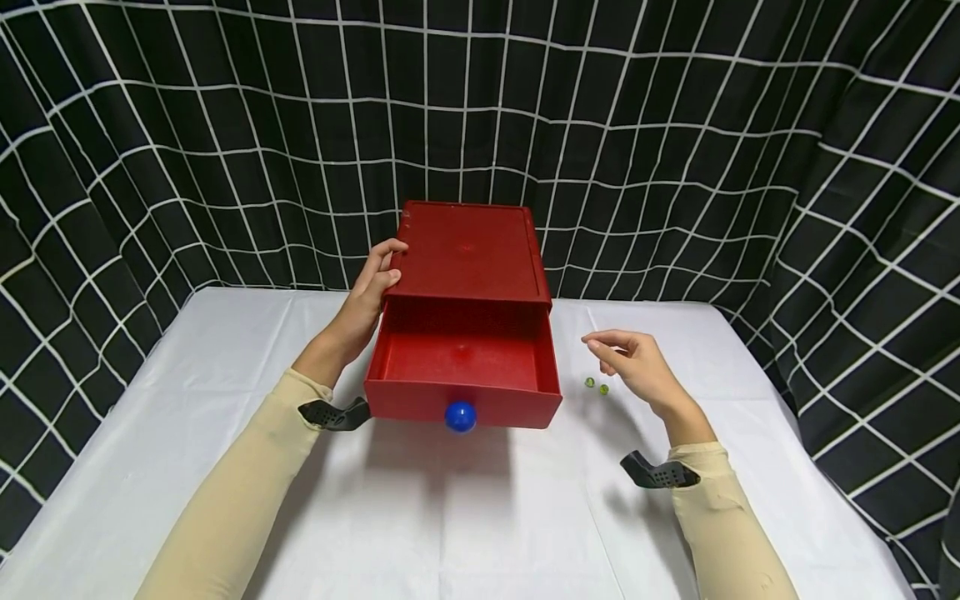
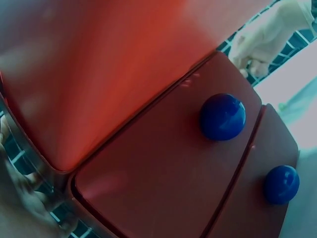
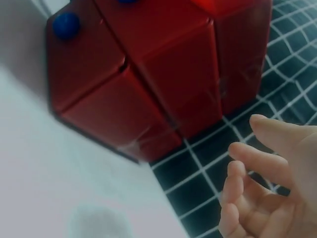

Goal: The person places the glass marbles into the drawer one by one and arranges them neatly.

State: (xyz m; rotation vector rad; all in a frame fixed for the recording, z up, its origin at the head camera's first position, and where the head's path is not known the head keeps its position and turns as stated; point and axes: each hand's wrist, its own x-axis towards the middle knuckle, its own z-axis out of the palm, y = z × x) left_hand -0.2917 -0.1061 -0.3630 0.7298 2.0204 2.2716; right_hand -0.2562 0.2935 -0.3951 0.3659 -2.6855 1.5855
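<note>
A red drawer cabinet (image 1: 472, 250) stands on the table, its top drawer (image 1: 462, 402) pulled out and the drawer's red floor showing. On that drawer's front is a blue knob (image 1: 461, 417). Two lower drawers, pushed in, show blue knobs (image 2: 223, 117) in the left wrist view. My left hand (image 1: 365, 298) rests against the cabinet's left side, its fingertips at the top edge. To the right of the drawer, my right hand (image 1: 633, 362) hovers with fingers loosely bent and thumb apart from the index finger; I see nothing between them. Two small green beads (image 1: 604, 389) lie just below it.
A white cloth covers the table (image 1: 480, 517). Black curtains with a white grid (image 1: 465, 108) hang behind and on both sides. Each wrist carries a black camera mount (image 1: 660, 473).
</note>
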